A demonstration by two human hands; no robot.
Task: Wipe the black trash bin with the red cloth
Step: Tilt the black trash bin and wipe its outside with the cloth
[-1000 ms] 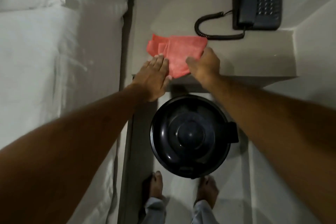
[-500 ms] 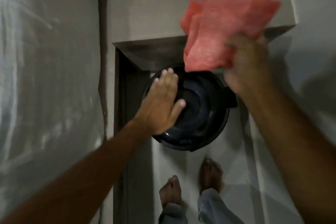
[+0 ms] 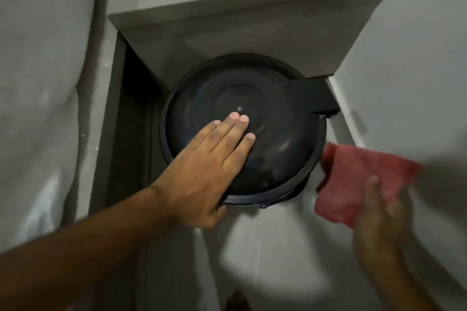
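Note:
The round black trash bin (image 3: 278, 113) stands on the floor under the bedside shelf, seen from above with its lid down and a hinge tab at the right. My left hand (image 3: 209, 166) lies flat on the lid's left half, fingers together, thumb at the rim. My right hand (image 3: 379, 212), blurred, holds the red cloth (image 3: 353, 184) just right of the bin's lower right edge. The cloth is close to the rim; I cannot tell whether it touches.
A grey bedside shelf (image 3: 252, 15) overhangs the bin's far side. White bedding (image 3: 38, 83) fills the left, with a dark bed base panel (image 3: 131, 134) beside the bin. A pale wall (image 3: 417, 70) closes the right. Light floor (image 3: 265, 260) lies in front.
The right hand lifted the red cloth off the shelf and brought it down to the bin's right side. The left hand moved from the shelf edge onto the lid. The view dropped closer.

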